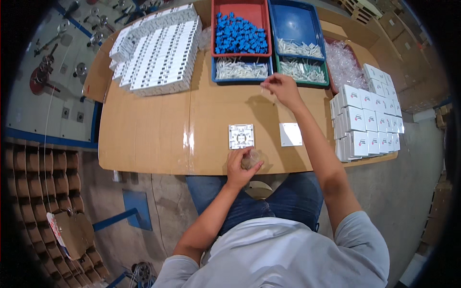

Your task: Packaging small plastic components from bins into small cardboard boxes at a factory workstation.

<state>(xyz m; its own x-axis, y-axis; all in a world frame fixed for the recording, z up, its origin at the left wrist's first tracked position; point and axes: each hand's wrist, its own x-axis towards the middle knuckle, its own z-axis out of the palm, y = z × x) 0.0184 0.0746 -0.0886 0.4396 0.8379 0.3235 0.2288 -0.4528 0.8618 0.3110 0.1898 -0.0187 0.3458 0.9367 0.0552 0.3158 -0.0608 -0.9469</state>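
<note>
Pale shirt fabric [283, 254] is filling the lower middle of the frame, nearest the camera, because the person is sitting close against the cardboard surface [149, 125]. At lower centre the left hand [238, 168] is gripping a clear plastic piece [251, 158] between thumb and fingers, probably lightly, since it is looking thin. Just above it, a white square frame [241, 138] is lying flat, and a white square plate [291, 134] is lying apart to its right; both are sitting near the lap, likely for easy reach. The right hand [285, 91] is hovering at upper centre, its fingertips meeting in a pinch; whether they are gripping something small, I cannot tell. Close by, a blue tray [242, 82] and a green tray [307, 83] are holding loose white pieces, while a red tray [240, 7] is keeping blue parts [240, 36] separate, presumably to avoid mixing. Clear bags [343, 62] are piling up at upper right. Rows of white boxes [158, 53] at upper left and stacked cartons [370, 120] at right are flanking the middle, seemingly leaving room for both hands.
</note>
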